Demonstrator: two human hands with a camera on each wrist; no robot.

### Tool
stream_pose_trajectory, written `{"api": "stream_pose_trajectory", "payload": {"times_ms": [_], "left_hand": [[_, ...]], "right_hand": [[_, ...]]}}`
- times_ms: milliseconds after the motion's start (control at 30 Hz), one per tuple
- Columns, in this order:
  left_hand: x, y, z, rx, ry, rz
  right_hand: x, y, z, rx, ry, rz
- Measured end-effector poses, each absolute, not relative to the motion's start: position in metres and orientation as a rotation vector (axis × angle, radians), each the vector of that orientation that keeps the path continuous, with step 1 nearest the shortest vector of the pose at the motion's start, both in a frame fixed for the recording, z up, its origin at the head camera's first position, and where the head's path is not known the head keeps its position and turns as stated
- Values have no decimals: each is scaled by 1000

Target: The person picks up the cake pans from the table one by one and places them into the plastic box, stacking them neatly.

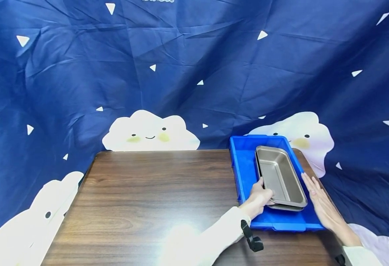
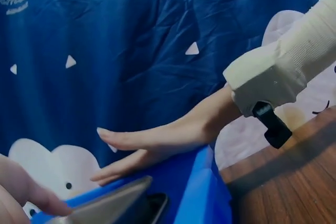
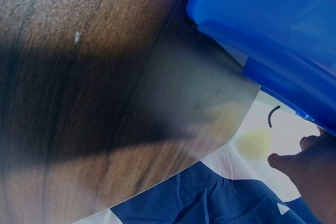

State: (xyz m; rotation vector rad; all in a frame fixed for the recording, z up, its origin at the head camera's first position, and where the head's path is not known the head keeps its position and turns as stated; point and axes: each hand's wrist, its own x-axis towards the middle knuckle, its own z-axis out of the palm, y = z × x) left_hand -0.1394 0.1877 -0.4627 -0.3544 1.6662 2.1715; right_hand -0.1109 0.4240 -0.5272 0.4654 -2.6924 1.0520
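My left hand (image 1: 258,198) grips a metallic loaf pan (image 1: 277,177) at its near left corner, the thumb over the rim on the inside. A second rim shows just under this pan, in the left wrist view as a dark edge (image 2: 158,203), so another pan seems to lie beneath it. Both are within a blue plastic tray (image 1: 287,226). My right hand (image 1: 324,205) lies along the tray's right wall with straight fingers. In the right wrist view that hand (image 3: 315,169) is partly cut off beside the tray's blue side (image 3: 273,24).
The tray stands at the right end of a brown wooden table (image 1: 154,188), close to its right edge. Behind the table hangs a dark blue cloth (image 1: 168,88) printed with clouds and triangles. A black strap (image 1: 251,236) hangs from the left wrist.
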Motion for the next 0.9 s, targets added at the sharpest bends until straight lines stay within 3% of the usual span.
{"api": "stream_pose_trajectory", "payload": {"times_ms": [500,700,900], "left_hand": [[-130,148,-435,-40,1646,1990],[-140,121,-420,77,1716,2052],[-155,82,-433,168,1867,2159]], "right_hand": [[-120,427,-523,436,-2811,859],[-127,419,-509,429,-2881,766],[-129,402,-494,455,-2904,774]]}}
